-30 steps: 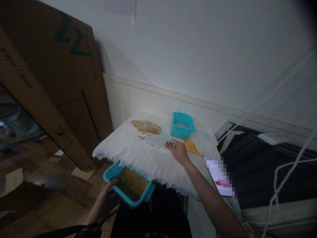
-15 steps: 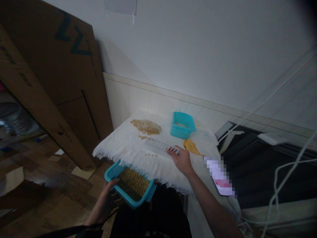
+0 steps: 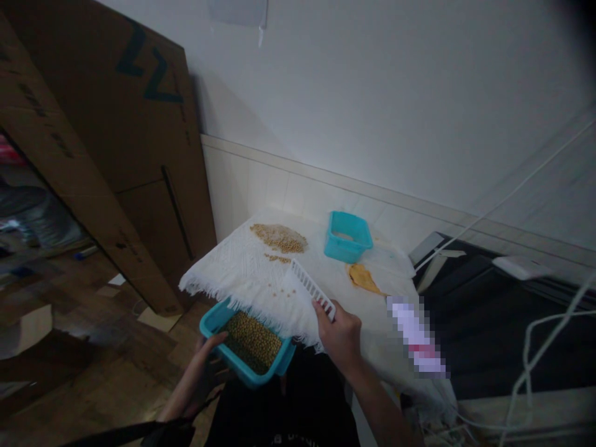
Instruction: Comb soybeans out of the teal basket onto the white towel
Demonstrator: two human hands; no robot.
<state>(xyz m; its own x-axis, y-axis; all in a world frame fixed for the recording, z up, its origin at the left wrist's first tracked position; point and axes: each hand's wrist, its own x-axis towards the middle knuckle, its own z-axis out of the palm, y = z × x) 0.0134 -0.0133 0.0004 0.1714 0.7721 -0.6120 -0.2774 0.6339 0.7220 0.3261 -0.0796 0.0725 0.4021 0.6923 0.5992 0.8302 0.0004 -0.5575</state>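
My left hand grips a teal plastic basin by its left rim, just below the table's fringed front edge. Yellow soybeans and darker green beans lie inside it. In my right hand is a white slotted plastic tray, tilted on its edge and low over the cloth. Beyond the tray lies a pile of soybeans, with a small row of beans nearer me and a few scattered ones close to the tray's left side.
A second teal basin with something pale inside stands at the back of the white cloth. Right of it are a yellow cloth-like piece and a blurred-out phone-shaped item. A tall cardboard box stands at left; white cables hang at right.
My right hand has drawn the white tray back toward me and turned it from lying nearly flat to standing more on edge. My left hand and the basin have hardly moved.
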